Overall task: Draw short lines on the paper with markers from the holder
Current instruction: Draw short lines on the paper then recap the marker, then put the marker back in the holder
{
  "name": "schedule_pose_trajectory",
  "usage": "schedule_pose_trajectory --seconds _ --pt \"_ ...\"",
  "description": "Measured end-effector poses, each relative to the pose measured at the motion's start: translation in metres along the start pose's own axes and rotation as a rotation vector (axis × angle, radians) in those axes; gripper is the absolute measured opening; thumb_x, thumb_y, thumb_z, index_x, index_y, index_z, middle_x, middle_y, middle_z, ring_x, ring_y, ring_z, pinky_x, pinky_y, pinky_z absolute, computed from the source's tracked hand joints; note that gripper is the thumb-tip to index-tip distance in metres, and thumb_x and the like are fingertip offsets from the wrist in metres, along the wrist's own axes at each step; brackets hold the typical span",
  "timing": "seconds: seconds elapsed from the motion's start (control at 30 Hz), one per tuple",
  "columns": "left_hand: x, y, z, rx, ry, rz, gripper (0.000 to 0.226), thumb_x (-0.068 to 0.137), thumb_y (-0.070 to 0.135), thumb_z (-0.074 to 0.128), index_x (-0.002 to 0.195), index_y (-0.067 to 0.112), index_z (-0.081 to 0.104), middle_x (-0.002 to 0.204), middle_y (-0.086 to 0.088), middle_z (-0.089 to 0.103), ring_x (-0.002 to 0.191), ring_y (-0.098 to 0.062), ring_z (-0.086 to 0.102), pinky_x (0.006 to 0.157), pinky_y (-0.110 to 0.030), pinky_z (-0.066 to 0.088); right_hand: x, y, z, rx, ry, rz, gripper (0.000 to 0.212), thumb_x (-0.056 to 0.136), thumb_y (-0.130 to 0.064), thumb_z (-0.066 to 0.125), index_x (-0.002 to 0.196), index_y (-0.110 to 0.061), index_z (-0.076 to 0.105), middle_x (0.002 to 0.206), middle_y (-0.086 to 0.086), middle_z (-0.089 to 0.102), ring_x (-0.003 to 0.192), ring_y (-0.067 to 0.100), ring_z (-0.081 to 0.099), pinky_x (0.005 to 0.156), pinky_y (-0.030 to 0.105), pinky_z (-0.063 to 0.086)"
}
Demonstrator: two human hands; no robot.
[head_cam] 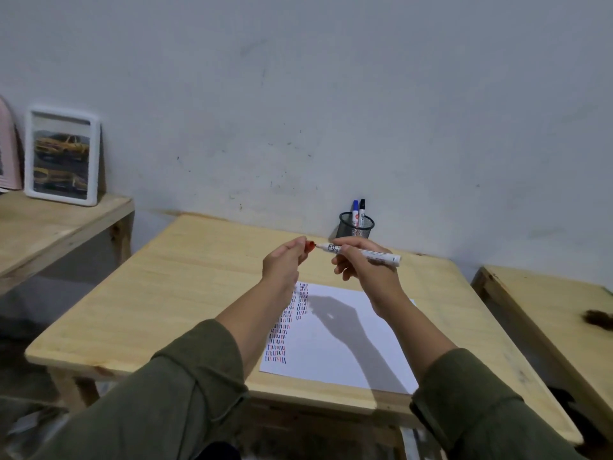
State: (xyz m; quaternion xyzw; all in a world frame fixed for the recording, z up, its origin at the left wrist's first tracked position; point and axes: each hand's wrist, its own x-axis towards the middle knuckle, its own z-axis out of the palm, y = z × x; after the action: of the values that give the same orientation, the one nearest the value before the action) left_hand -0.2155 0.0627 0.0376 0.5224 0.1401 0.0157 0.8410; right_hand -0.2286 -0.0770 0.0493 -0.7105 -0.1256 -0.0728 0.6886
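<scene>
Light plywood table [172,287] against the grey wall. White paper sheet [345,346] flat on the near right part, columns of short red, blue and black dashes along its left edge. Black wire-mesh pen holder [355,227] upright at the far edge, near the wall, well apart from the sheet.
</scene>
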Motion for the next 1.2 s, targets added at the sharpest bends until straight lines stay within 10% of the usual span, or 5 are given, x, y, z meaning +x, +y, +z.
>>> schedule_pose_trajectory --seconds 0.6,0.73,0.9,1.0,1.2 --pt "-0.004 0.007 0.023 -0.071 -0.088 -0.031 0.016 0.088 0.012 0.062 0.075 0.022 0.062 0.047 0.014 0.066 0.051 0.010 0.062 0.047 -0.014 0.029 -0.001 -0.002 -0.004 0.151 0.044 0.015 0.021 0.093 -0.006 0.049 0.096 -0.004 0.069 0.073 0.014 0.063 0.059 0.016 0.058 0.060 0.025 0.049" --pt "-0.003 0.003 0.021 -0.018 -0.117 -0.024 0.012 0.090 0.016 0.059 0.080 0.022 0.062 0.072 0.012 0.069 0.081 0.001 0.062 0.075 -0.023 0.034 -0.008 0.002 -0.006 0.144 -0.056 0.012 0.019 0.094 -0.009 0.052 0.099 -0.015 0.069 0.081 0.013 0.066 0.067 0.018 0.062 0.066 0.027 0.051" --pt "0.013 0.017 0.024 0.045 -0.088 0.094 0.020 0.094 0.017 0.053 0.112 0.016 0.062 0.092 0.009 0.070 0.087 -0.004 0.056 0.067 -0.017 0.041 -0.001 -0.001 -0.023 0.341 -0.175 0.105 0.039 0.079 -0.027 0.061 0.116 -0.015 0.062 0.102 0.010 0.070 0.082 0.019 0.067 0.074 0.026 0.053" --pt "0.025 0.028 0.030 0.172 -0.134 0.150 0.022 0.095 0.017 0.051 0.116 0.019 0.059 0.110 0.001 0.069 0.102 -0.007 0.056 0.094 -0.027 0.035 0.006 -0.009 -0.035 0.365 -0.225 0.183 0.040 0.085 -0.038 0.050 0.110 -0.011 0.066 0.102 0.012 0.072 0.084 0.020 0.068 0.072 0.026 0.053" --pt "0.049 0.044 0.069 0.405 -0.308 0.233 0.029 0.092 0.024 0.057 0.121 0.020 0.056 0.115 -0.001 0.071 0.107 -0.010 0.057 0.101 -0.031 0.034 0.043 -0.004 -0.053 0.057 -0.157 0.163 0.013 0.090 -0.006 0.057 0.085 -0.017 0.051 0.085 0.009 0.076 0.073 0.015 0.066 0.067 0.028 0.040"
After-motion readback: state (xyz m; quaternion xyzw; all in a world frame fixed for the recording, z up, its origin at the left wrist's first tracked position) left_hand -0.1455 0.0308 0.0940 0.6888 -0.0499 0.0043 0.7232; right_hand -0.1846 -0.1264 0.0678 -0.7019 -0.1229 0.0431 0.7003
